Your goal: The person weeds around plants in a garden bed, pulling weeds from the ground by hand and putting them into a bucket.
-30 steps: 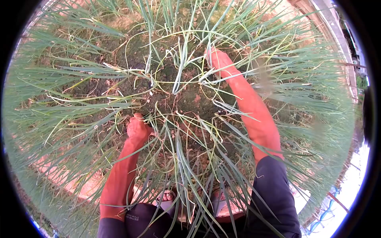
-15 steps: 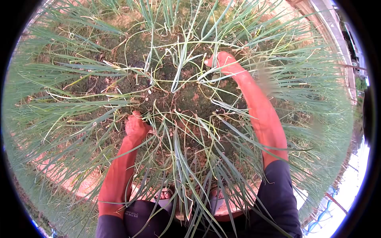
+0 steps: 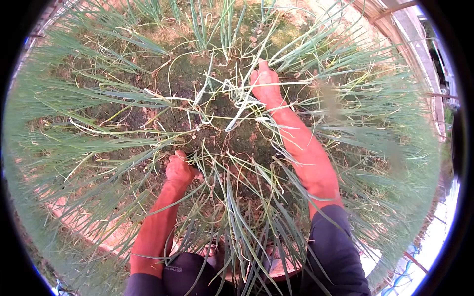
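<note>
Green onion-like plants with long thin leaves [image 3: 234, 209] grow in clumps from dark soil [image 3: 190, 74]. My right hand [image 3: 265, 85] is among bent, pale leaves [image 3: 239, 96] at upper centre; its fingers are curled, and what they hold is too hidden to make out. Low at centre left, my left hand [image 3: 179, 168] rests at the soil beside the base of a clump, fingers curled in, thumb toward the right. Leaves and stems partly cover its fingertips, so its contents cannot be made out.
Dense green leaves [image 3: 74, 143] spread along both sides. My feet [image 3: 211, 250] stand on reddish ground at the bottom, behind hanging leaves. A pale ledge [image 3: 410, 29] curves along the upper right, and a thin reddish rod [image 3: 415, 262] sticks out at the lower right.
My right hand has moved left onto the bent leaves, which are now bunched closer together. The view has shifted a little; my left hand stays by the same clump.
</note>
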The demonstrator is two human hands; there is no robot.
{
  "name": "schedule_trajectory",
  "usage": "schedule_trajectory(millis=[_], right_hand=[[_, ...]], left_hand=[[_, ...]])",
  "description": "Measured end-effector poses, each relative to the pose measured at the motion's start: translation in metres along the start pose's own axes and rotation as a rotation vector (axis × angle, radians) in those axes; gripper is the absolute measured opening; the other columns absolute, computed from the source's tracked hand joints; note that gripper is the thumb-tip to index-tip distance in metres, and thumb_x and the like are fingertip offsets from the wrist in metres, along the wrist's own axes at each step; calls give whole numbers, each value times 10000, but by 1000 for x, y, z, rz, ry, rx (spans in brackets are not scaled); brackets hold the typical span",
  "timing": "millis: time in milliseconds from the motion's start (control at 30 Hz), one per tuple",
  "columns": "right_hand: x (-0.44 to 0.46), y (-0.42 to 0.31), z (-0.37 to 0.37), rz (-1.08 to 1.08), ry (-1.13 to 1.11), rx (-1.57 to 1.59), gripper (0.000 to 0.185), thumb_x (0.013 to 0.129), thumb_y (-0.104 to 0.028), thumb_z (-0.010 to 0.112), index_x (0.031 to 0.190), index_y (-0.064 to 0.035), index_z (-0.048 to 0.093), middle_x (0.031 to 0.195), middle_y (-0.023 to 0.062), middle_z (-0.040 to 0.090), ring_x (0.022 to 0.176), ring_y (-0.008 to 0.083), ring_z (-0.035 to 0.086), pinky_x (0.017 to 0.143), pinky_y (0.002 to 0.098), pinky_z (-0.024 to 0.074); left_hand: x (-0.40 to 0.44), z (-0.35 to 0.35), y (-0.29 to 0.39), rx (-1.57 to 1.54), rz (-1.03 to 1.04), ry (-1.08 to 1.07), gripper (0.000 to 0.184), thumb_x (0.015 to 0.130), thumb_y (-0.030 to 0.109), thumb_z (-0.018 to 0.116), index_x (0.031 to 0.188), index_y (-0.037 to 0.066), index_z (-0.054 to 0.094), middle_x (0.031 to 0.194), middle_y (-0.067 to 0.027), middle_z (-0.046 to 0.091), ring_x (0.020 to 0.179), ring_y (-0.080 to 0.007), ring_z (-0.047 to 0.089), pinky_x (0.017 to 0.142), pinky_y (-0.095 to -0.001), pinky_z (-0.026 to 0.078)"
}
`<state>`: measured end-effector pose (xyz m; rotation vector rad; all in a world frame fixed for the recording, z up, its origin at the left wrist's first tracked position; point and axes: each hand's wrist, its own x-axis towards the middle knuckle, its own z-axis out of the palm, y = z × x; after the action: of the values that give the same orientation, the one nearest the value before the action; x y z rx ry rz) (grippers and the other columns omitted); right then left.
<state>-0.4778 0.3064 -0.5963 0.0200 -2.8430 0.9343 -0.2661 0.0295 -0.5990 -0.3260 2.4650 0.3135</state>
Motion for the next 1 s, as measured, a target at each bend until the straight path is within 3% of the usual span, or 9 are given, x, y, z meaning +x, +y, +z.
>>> schedule_trajectory(millis=[167,567,600,633,700,733,867,933,1000], right_hand=[[13,2,18,-27,98,-146,171,860,-144,564,792,10,594,701,252,638,690,434,649,621,505,527],[16,-7,9,109,-194,-361,180,834,-97,555,946,44,544,812,265,666,797,434,667,709,499,538],[17,6,21,105,-214,-298,185,852,-115,559,934,51,555,838,298,651,824,443,659,721,505,531],[14,22,33,-65,-102,-154,252,924,-234,540,819,-5,550,701,216,628,679,394,649,588,479,492],[13,6,33,-89,-229,216,277,931,-255,553,787,-19,533,601,107,549,581,230,608,530,385,475],[12,-3,36,-151,-223,221,326,948,-307,542,766,-39,510,571,6,442,533,95,478,465,296,388],[14,-22,60,514,-596,1158,181,883,-197,593,873,-20,558,641,122,530,591,236,579,543,379,481],[16,-13,78,-278,-309,293,161,859,-163,569,863,-2,574,731,184,592,713,345,616,645,415,518],[16,-37,58,-350,-241,-11,154,861,-155,553,861,-3,575,753,199,599,799,379,630,733,445,516]], left_hand=[[-1,-1,1,2,-4,17,844,418,315,948,1036,-7,473,1004,-231,605,956,-392,638,808,-440,527],[-3,-15,11,-23,-96,-92,821,472,291,934,1087,-10,481,1064,-231,588,979,-380,637,819,-434,539],[-2,-15,11,-43,-109,-88,790,467,261,924,1066,-8,483,1052,-247,588,975,-402,630,823,-451,530],[-2,-15,12,-63,-122,-84,760,463,232,913,1045,-6,485,1040,-263,588,971,-424,622,828,-468,521],[-4,-20,16,-26,-136,-108,784,482,267,921,1075,-7,487,1049,-237,595,979,-389,634,826,-438,535],[-3,-21,17,-3,-129,-114,804,488,303,931,1089,-6,494,1057,-219,597,980,-362,643,819,-416,546],[-2,-20,15,-75,-126,-110,769,464,228,919,1057,-6,489,1040,-257,594,967,-404,634,821,-453,532],[-2,-18,14,-63,-139,-85,779,455,241,928,1049,-8,491,1031,-256,596,948,-401,642,809,-449,537],[-4,-23,18,-17,-137,-117,808,485,300,937,1086,-12,497,1045,-223,600,950,-360,654,796,-411,556]])
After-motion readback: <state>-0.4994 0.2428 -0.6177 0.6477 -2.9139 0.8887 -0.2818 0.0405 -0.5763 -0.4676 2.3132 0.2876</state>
